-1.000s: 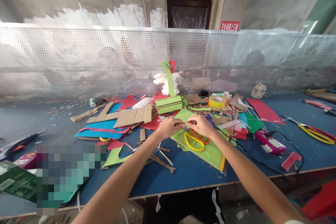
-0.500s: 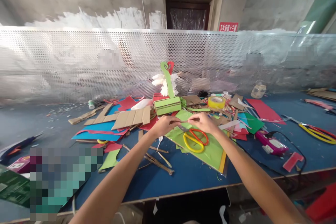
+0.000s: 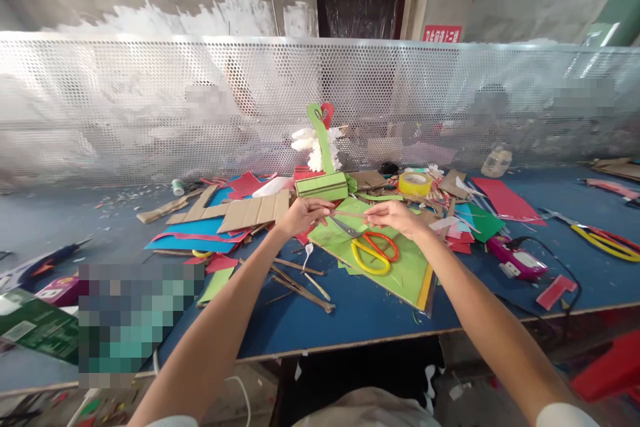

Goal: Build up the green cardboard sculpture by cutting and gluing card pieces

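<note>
My left hand (image 3: 306,215) and my right hand (image 3: 394,217) pinch the two ends of a thin pinkish-brown strip (image 3: 349,214), stretched level between them above the table. Its material is too fine to make out. Below the strip, scissors (image 3: 371,257) with one yellow and one orange handle lie on green paper sheets (image 3: 406,280) in a clear sleeve. Just behind my hands sits a green box-like piece (image 3: 320,187) with dark lines. A green and red paper figure (image 3: 324,140) with white tufts stands upright at the back.
Cardboard pieces (image 3: 253,212), blue paper (image 3: 185,238) and thin sticks (image 3: 303,290) lie left of centre. Yellow tape (image 3: 415,183), a purple device (image 3: 517,259) with a cord and more scissors (image 3: 607,240) are on the right. A perforated metal screen (image 3: 150,113) borders the table's back.
More of the strip now shows between my hands, which are slightly farther apart. The whole view has tilted downward a little, showing more of my lap. The scissors still lie on the green sheets.
</note>
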Available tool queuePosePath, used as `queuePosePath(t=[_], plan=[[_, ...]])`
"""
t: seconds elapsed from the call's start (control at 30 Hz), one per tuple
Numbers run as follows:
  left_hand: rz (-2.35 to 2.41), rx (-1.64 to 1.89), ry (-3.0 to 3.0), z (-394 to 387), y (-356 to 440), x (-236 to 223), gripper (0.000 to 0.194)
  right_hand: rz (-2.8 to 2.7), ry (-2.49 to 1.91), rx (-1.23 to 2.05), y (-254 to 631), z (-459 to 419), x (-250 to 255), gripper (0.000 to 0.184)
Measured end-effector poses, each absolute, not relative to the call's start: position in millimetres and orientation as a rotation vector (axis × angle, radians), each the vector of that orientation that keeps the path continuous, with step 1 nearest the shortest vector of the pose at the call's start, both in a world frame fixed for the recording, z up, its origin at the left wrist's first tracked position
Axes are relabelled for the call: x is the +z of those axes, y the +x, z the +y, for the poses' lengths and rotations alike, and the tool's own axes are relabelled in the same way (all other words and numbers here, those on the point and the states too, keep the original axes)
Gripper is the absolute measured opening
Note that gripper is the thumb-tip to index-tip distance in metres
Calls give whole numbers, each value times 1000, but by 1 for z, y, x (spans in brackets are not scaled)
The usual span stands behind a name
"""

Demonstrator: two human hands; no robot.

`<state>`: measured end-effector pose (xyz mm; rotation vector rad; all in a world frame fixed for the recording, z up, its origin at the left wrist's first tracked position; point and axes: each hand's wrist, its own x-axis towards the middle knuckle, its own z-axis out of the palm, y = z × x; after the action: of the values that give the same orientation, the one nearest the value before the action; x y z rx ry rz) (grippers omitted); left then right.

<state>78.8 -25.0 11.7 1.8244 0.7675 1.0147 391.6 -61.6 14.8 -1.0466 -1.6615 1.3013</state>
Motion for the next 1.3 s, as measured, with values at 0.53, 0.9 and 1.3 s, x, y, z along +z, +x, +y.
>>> queuePosePath(t=[0.53,0.9,1.3], plan=[[693,1364,1294,-38,97,17,58,-1705,-1013,1030,358,-82,15,32],[854,1522,1326,-25,74,28,39,-1993,-1091,785,339,-24,62,17],[1109,1256,2110,-5,29,20,38,-1740,-1247,823,278,106,84,56]])
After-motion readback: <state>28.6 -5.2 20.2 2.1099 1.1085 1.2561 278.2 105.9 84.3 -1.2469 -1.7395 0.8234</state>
